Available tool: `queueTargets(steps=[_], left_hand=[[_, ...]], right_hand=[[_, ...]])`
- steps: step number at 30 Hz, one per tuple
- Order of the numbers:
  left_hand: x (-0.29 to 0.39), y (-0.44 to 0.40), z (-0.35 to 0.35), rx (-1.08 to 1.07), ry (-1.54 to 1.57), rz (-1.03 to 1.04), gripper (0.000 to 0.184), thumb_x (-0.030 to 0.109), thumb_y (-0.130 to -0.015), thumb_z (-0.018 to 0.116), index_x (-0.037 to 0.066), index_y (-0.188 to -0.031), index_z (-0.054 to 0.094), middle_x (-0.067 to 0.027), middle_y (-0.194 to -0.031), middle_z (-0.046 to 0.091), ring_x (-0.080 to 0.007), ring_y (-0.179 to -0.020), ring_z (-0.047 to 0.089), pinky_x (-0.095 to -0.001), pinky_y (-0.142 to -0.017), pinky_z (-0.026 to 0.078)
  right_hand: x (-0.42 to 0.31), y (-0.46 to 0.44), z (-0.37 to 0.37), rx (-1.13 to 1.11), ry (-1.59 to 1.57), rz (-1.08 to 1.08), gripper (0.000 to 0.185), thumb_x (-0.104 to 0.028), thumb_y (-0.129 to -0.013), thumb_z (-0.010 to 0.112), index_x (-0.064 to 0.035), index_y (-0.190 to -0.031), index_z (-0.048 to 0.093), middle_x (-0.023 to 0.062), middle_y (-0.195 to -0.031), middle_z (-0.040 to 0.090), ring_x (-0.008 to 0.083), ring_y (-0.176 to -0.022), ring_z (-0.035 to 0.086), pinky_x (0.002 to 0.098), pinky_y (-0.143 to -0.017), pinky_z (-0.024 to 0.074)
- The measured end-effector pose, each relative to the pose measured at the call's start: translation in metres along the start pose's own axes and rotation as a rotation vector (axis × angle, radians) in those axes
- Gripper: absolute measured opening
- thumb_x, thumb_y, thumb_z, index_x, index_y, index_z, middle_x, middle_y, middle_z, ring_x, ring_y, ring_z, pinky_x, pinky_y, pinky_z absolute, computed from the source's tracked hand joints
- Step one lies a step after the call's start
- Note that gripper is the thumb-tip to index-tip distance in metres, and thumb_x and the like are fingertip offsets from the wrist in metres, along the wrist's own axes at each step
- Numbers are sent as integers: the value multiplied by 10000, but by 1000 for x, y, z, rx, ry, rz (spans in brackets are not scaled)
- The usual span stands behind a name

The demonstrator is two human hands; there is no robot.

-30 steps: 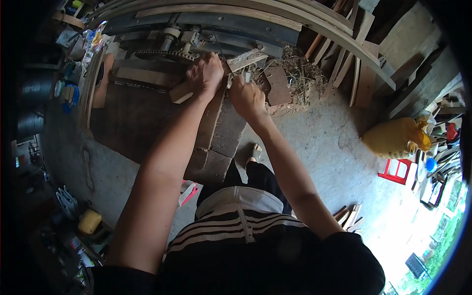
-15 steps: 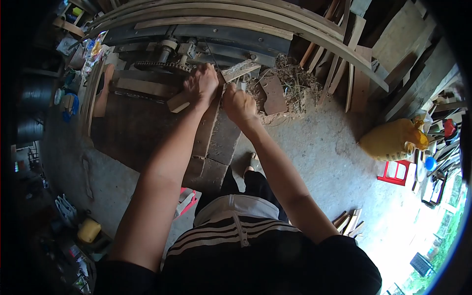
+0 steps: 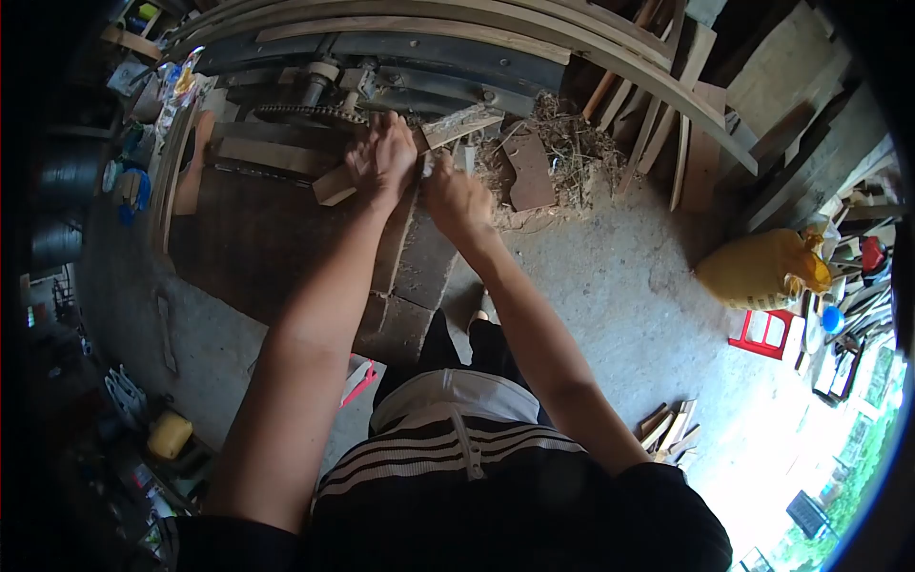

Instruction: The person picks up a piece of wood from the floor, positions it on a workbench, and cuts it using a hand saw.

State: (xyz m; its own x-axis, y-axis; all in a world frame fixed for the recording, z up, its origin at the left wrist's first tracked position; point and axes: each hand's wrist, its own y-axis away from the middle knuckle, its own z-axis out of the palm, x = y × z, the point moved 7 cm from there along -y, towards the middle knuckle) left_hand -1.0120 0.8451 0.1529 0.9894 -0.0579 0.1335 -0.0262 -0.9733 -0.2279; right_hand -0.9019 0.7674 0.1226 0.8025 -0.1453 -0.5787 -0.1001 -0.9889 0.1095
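Observation:
My left hand (image 3: 383, 160) is closed, its fingers smeared by motion, over the far end of a long narrow board (image 3: 393, 253) on the workbench (image 3: 267, 224). Just to its right, my right hand (image 3: 459, 198) is closed too, knuckles up, at the board's far right side. What either hand grips is hidden by the fingers and blur. A short wood block (image 3: 334, 186) lies left of my left wrist. Beyond my right hand, a pale piece of wood (image 3: 462, 124) lies at an angle.
A dark machine with a chain (image 3: 310, 114) stands behind the bench, long planks (image 3: 429, 30) above it. Wood shavings (image 3: 581, 153) and a brown offcut (image 3: 529, 172) lie to the right. A yellow sack (image 3: 753, 269) and red plastic stool (image 3: 762, 332) stand farther right.
Both hands have shifted slightly left in view and look more blurred. A thin dark line seen earlier beyond my left hand no longer shows. The surroundings have shifted slightly with the camera.

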Motion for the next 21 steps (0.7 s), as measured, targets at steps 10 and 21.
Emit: queueTargets(steps=[10,21], left_hand=[[-1,-2,1,5,2,4,269,317,-972,392,97,-998,545,-109,-1043,613,-349,-909,634,-502,-769,487],[0,-1,-2,33,18,20,266,312,-973,396,98,-1043,539,-107,-1096,603,-359,-950,624,-508,-789,482]], right_hand=[[2,2,-10,-49,30,-62,235,-196,-941,396,-4,-981,524,224,-737,669,407,-703,673,504,-659,534],[8,24,-15,-67,92,-29,262,-241,-956,387,-47,-941,563,211,-723,663,391,-722,674,506,-669,526]])
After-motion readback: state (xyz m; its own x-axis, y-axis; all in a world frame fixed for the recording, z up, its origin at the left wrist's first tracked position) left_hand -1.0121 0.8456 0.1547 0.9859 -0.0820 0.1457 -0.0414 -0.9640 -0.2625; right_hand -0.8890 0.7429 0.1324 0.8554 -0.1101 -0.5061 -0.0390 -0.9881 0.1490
